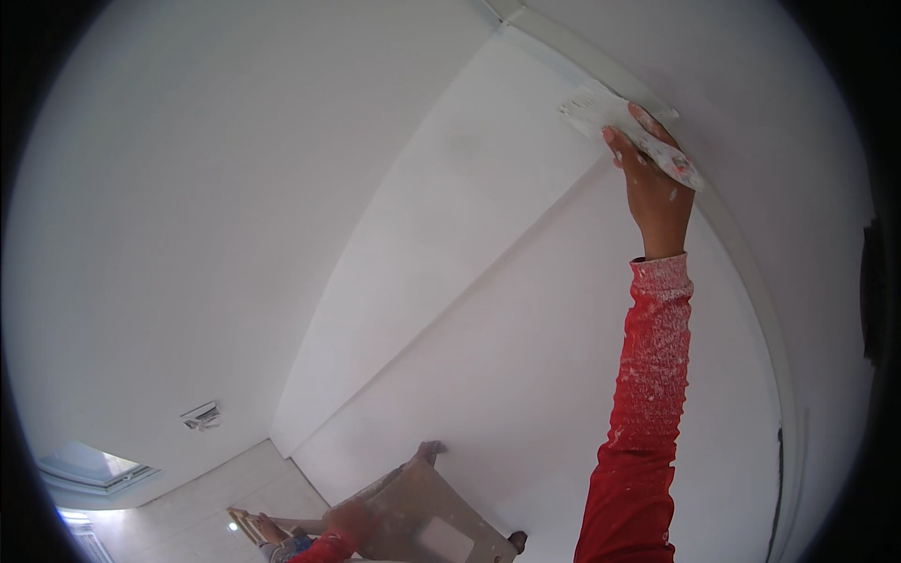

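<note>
My right hand (655, 178), speckled with white, is closed round a broad putty knife (591, 111) caked with white filler. Its wide blade lies against the white surface (460, 141) beside a long curved trim (737, 249). The red sleeve (648, 375) on that arm is dusted white. At the lower left, another red sleeve (333, 544) shows beside a partly hidden hand (270, 531) next to pale wooden strips (246, 524). I take it for my left arm, but its fingers are too small and blurred to read.
A brown flat-sided shape (404, 516) with a pale rectangle (446, 540) fills the bottom middle; I cannot make out what it is. At the lower left are a skylight-like window (99, 467) and a small recessed opening (201, 416). A dark object (871, 291) sits at the right rim.
</note>
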`<state>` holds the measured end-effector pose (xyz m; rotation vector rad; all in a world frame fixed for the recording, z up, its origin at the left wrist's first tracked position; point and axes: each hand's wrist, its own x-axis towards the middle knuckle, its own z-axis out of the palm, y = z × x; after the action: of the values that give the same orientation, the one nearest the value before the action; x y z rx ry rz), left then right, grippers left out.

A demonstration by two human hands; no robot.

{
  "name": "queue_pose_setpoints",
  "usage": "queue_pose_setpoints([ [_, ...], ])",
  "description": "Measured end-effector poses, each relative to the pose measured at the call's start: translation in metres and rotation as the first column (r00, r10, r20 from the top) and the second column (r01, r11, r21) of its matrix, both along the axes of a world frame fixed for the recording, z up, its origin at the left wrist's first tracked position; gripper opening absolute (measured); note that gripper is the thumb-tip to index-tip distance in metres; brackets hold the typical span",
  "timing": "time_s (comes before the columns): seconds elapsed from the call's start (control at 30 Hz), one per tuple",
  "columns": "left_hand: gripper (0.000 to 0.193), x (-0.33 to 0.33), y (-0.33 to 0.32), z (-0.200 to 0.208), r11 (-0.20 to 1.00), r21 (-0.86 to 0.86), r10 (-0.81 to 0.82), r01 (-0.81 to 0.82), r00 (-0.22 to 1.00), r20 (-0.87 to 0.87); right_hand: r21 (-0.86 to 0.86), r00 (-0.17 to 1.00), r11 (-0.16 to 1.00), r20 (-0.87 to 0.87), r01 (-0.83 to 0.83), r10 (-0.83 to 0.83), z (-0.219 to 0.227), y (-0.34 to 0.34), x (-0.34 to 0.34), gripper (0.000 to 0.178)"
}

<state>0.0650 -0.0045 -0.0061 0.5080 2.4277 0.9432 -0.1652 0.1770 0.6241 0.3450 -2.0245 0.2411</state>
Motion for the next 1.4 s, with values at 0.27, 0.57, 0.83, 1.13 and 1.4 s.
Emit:
queue_pose_setpoints([
  [0.27,0.069,-0.003,0.001,0.006,1.0,-0.01,0.008,-0.007,0.999,0.041,0.182,0.998,0.983,-0.051,0.039,-0.03,0.001,0.015,0.016,0.04],
  [0.57,0.07,-0.004,0.0,0.01,1.0,-0.03,0.0,0.001,0.999,0.037,0.272,0.996,0.961,-0.08,0.05,-0.029,-0.003,0.023,0.042,0.03],
  [0.83,0.071,-0.008,-0.001,0.012,1.0,0.011,-0.019,0.019,0.999,0.028,-0.011,0.998,1.0,-0.068,-0.009,0.008,-0.015,0.007,0.075,0.034],
  [1.13,0.072,-0.017,-0.009,0.036,0.989,0.036,-0.146,0.143,0.983,0.107,-0.005,0.985,0.986,0.034,-0.168,0.168,-0.031,-0.026,0.017,0.041],
  [1.4,0.074,-0.015,-0.01,0.041,0.996,-0.06,-0.06,0.07,0.986,0.154,-0.183,0.967,0.952,0.029,-0.244,0.253,-0.025,-0.056,-0.084,0.039],
])
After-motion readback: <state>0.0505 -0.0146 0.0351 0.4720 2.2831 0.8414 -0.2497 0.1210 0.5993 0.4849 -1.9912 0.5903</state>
